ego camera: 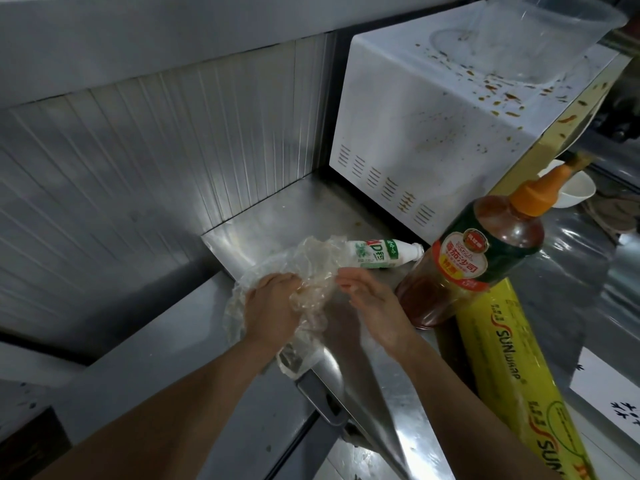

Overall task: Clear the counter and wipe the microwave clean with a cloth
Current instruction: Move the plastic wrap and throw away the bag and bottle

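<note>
A white microwave (426,133) stands at the back right of the steel counter (277,216), its top spattered with brown-orange stains. A clear plastic tub (540,39) sits on top of it. My left hand (273,306) grips a crumpled clear plastic bag (311,265) at the counter's front. My right hand (374,299) is beside it, fingers relaxed and touching the bag's edge. A small white bottle with green print (377,254) lies on its side behind the bag. A large sauce bottle with an orange cap (485,258) stands to the right.
A yellow cling-wrap box (519,368) lies at the right front. A white bowl (571,190) sits beyond the sauce bottle. A corrugated steel wall (138,174) closes the left and back. A metal handle (325,400) juts out below the counter edge.
</note>
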A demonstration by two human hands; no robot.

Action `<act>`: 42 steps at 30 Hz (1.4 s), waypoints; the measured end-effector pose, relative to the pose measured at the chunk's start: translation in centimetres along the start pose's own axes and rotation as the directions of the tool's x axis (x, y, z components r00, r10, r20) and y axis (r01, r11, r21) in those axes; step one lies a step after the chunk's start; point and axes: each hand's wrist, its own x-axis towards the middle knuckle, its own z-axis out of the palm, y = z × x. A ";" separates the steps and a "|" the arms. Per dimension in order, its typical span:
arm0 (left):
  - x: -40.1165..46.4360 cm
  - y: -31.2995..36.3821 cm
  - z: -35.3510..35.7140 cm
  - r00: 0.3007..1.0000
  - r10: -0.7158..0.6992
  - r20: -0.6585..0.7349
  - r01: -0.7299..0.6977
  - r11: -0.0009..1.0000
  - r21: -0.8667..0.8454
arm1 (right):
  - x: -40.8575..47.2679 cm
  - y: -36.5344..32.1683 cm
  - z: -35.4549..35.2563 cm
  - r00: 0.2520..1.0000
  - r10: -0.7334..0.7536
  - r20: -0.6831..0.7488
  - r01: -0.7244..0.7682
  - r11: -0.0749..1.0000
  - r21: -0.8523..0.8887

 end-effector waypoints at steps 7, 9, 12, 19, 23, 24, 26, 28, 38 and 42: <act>0.7 -0.2 -3.6 0.994 -0.060 -0.097 0.065 0.996 0.057 | 3.2 -1.2 -0.7 0.956 -0.135 -0.260 0.013 0.905 -0.424; 1.1 -0.4 -4.3 0.989 -0.047 -0.138 0.058 0.995 0.081 | 4.3 -1.1 -0.9 0.947 -0.210 -0.242 0.016 0.785 -0.619; 1.5 -1.0 -5.0 0.982 -0.027 -0.187 0.051 0.991 0.122 | 5.9 -0.7 -1.5 0.960 -0.188 -0.208 -0.054 0.604 -0.796; 1.7 -2.0 -5.1 0.967 -0.011 -0.254 0.047 0.989 0.139 | 8.8 0.7 -2.4 0.973 -0.041 -0.226 -0.214 0.202 -0.956; 1.5 -2.3 -5.1 0.967 -0.005 -0.253 0.041 0.990 0.136 | 9.1 1.3 -2.1 0.986 -0.055 -0.155 -0.143 0.189 -0.972; 1.4 -2.4 -5.2 0.966 -0.004 -0.260 0.039 0.991 0.130 | 9.1 1.3 -1.9 0.987 -0.067 -0.145 -0.127 0.220 -0.967; 1.1 -2.6 -5.6 0.963 -0.023 -0.270 0.058 0.991 0.122 | 8.6 1.2 -1.4 0.985 -0.123 -0.121 -0.082 0.282 -0.956; 0.7 -2.7 -6.1 0.963 -0.033 -0.266 0.071 0.988 0.137 | 7.9 0.8 -0.8 0.978 -0.196 -0.076 -0.011 0.315 -0.949; -3.2 -2.8 -11.1 0.960 -0.065 -0.273 0.089 0.993 0.077 | 1.3 -4.6 1.9 0.918 -0.396 -0.026 0.142 0.389 -0.910; -5.5 -2.5 -13.5 0.962 0.006 -0.273 0.010 0.998 0.056 | -2.9 -6.9 2.9 0.915 -0.400 -0.056 0.120 0.402 -0.908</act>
